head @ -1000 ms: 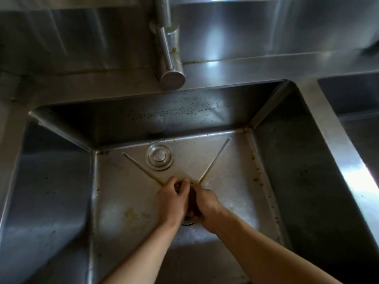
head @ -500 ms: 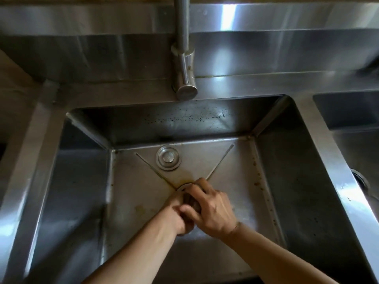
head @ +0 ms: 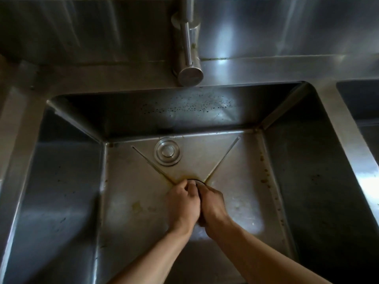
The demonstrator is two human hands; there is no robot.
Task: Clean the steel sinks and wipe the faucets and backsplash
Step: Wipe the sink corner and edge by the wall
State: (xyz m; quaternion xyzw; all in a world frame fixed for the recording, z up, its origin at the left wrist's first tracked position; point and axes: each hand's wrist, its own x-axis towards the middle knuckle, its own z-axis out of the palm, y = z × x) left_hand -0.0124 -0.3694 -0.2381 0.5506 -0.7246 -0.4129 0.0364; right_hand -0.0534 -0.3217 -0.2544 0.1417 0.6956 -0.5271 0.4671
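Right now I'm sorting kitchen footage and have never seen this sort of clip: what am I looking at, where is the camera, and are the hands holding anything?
There is no machine here. A person wears a wide-angle camera on the head, so you look forward and down along their bare arms. Below is a deep steel sink, with a faucet above its back edge and a shiny backsplash behind. On the sink floor lies a round metal stopper, near the back. The left hand and right hand meet over the drain, fingers curled; they seem to work at something there, but what they hold is hidden. Brownish stains dot the floor on the right.
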